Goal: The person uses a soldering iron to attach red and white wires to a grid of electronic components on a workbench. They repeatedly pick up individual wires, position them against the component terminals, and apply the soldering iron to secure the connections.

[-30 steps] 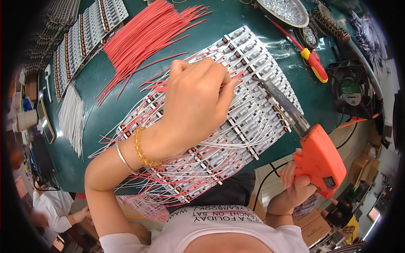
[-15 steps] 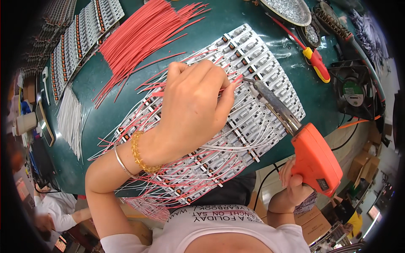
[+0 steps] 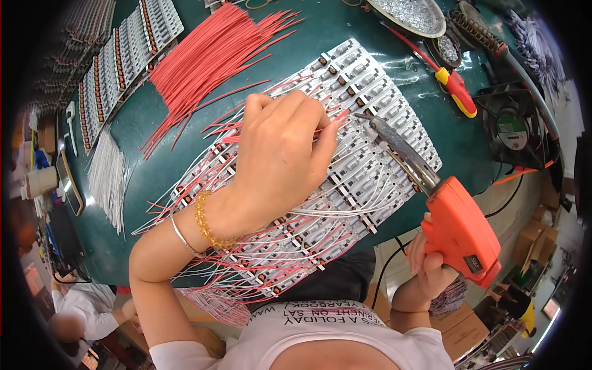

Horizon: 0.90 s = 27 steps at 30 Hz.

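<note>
My left hand (image 3: 280, 151) is closed over the sheet of small circuit boards (image 3: 394, 105). Thumb and forefinger pinch a red wire (image 3: 341, 116), whose end pokes out toward the iron; more red wires (image 3: 229, 140) stick out on the hand's other side. My closed right hand (image 3: 430, 265) grips the orange soldering gun (image 3: 462, 225) by its handle. Its metal tip (image 3: 364, 116) is over the boards, just right of the pinched wire; contact cannot be made out. White and red wires trail from many boards. The left palm's inside is hidden.
Loose red wires (image 3: 209, 52) and white wires (image 3: 106, 176) lie on the green table. Another board sheet (image 3: 126, 58) is at far left. At right are a red-yellow screwdriver (image 3: 457, 92), a black fan (image 3: 515, 126), a bowl of shiny bits (image 3: 412, 15) and a coiled-spring holder (image 3: 478, 28).
The soldering tip has drawn slightly left, along with the board sheet and my left fingers. Both hands keep their grips. The table's contents have shifted a little in view.
</note>
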Each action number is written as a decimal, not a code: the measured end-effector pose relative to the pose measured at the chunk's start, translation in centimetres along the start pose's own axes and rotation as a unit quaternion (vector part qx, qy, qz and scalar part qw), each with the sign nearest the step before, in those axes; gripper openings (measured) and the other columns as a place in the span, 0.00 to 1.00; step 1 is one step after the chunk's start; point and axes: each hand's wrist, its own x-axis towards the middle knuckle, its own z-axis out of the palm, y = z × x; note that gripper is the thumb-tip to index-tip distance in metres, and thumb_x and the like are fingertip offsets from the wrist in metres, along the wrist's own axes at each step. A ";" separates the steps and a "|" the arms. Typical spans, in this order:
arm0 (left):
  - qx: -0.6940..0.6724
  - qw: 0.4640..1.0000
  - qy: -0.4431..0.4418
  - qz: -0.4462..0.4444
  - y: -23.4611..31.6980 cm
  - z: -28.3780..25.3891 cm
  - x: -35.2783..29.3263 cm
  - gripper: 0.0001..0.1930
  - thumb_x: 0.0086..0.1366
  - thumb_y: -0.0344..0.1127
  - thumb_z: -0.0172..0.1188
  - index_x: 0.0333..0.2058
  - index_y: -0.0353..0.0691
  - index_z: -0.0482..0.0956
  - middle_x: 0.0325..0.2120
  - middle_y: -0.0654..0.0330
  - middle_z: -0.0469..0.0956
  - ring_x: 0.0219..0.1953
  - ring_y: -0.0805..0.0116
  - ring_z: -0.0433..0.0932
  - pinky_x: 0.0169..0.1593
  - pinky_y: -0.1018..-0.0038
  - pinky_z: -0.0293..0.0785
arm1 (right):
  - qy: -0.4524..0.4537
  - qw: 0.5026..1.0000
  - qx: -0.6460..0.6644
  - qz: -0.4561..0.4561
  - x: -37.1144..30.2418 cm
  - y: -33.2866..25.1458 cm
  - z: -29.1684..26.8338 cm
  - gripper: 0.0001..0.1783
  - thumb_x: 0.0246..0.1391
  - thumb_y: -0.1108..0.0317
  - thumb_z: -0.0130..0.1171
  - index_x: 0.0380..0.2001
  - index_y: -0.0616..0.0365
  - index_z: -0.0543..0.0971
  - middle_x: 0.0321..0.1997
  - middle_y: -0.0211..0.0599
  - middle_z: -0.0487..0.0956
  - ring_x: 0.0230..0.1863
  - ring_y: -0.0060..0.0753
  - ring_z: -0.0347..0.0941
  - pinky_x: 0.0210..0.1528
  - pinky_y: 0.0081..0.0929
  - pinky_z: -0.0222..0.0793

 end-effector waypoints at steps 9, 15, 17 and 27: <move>0.010 1.000 -0.001 0.004 -0.1 0.0 -0.1 0.08 0.55 0.28 0.64 0.22 0.40 0.74 0.19 0.64 0.73 0.22 0.67 0.70 0.37 0.70 0.58 | 0.012 1.000 0.014 0.017 -0.1 0.3 0.5 0.36 0.56 0.49 0.61 0.48 0.75 0.64 0.11 0.28 0.65 0.09 0.19 0.59 0.13 0.17 0.57; 0.005 1.000 0.003 0.001 -0.1 0.1 -0.1 0.08 0.56 0.28 0.64 0.22 0.40 0.74 0.19 0.64 0.73 0.22 0.67 0.70 0.37 0.69 0.58 | 0.030 0.999 -0.015 -0.002 -0.5 -0.1 0.7 0.38 0.54 0.47 0.62 0.49 0.76 0.65 0.11 0.27 0.64 0.09 0.19 0.58 0.14 0.17 0.57; 0.002 1.000 0.007 0.002 -0.1 0.1 -0.1 0.08 0.56 0.28 0.64 0.22 0.40 0.73 0.19 0.64 0.73 0.22 0.67 0.70 0.37 0.69 0.58 | 0.034 0.999 0.002 -0.001 -0.1 -0.8 1.1 0.40 0.54 0.46 0.62 0.50 0.78 0.65 0.11 0.26 0.64 0.09 0.18 0.58 0.14 0.17 0.57; 0.000 1.000 0.024 0.008 -0.1 0.4 -0.2 0.08 0.56 0.29 0.63 0.22 0.41 0.72 0.19 0.64 0.72 0.23 0.65 0.70 0.37 0.68 0.58 | 0.041 0.999 0.019 -0.019 1.4 -2.4 1.3 0.43 0.54 0.45 0.61 0.52 0.79 0.64 0.11 0.25 0.65 0.09 0.16 0.58 0.15 0.15 0.57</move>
